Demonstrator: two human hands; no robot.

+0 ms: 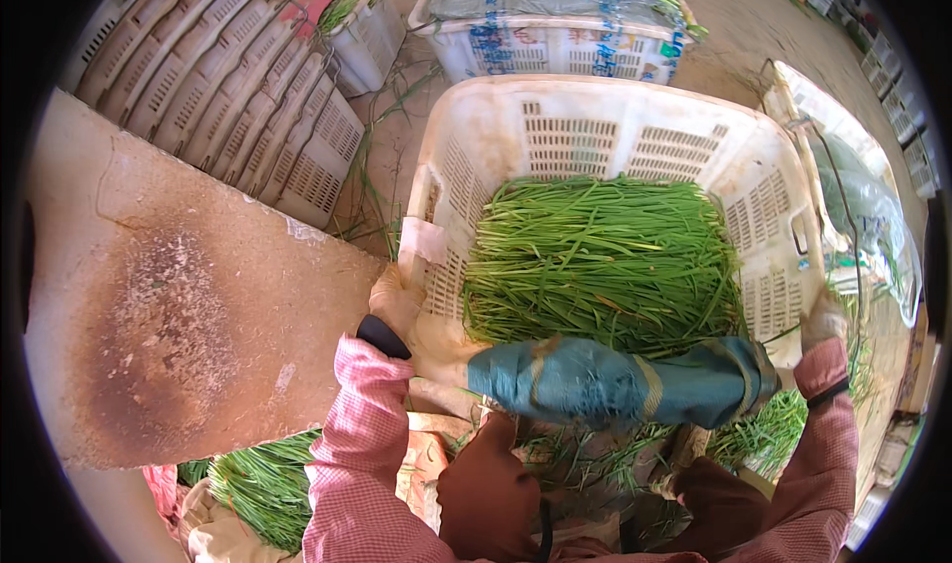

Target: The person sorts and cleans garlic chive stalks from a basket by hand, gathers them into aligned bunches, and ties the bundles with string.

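Before me is a large white plastic crate (476,96) with slotted walls. A thick layer of long green leaves, which look like garlic chives (602,258), lies across its bottom. My left hand (396,297) grips the crate's left side near the front corner. On the opposite side, my right hand (822,319) holds the right edge, its fingers partly hidden. Blue wrapping (617,381), bound with tan straps, covers the near edge between my arms. A pale tape patch (424,239) sits on the left rim just above my left hand.
A stained board (320,325) extends at left, with nested white crates (245,109) beyond it. A plastic-covered crate (550,42) stands behind; another crate (792,91) with clear plastic is at right. Bundled greens (264,489) lie lower left. Loose leaves (773,425) lie lower right.
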